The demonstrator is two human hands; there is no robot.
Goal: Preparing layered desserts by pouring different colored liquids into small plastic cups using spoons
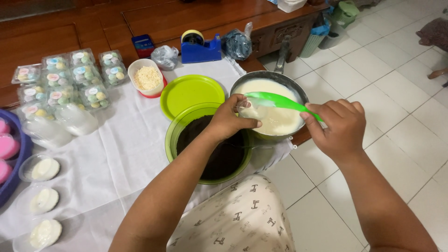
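Left hand (pixel 231 119) grip grasping a small clear plastic cup (pixel 249 109) over the metal pan (pixel 289 84) of smooth pale cream, right hand (pixel 338 126) clenched around a glossy green spatula (pixel 275 100), round green bowl (pixel 173 135) of dark crumbs beside, on white cloth (pixel 116 154).

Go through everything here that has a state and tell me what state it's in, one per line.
left hand: gripping a small clear cup
right hand: gripping a green spatula
pan: holds cream
green bowl: holds dark crumbs
green lid: off, lying flat
small tub: open, holds pale shreds
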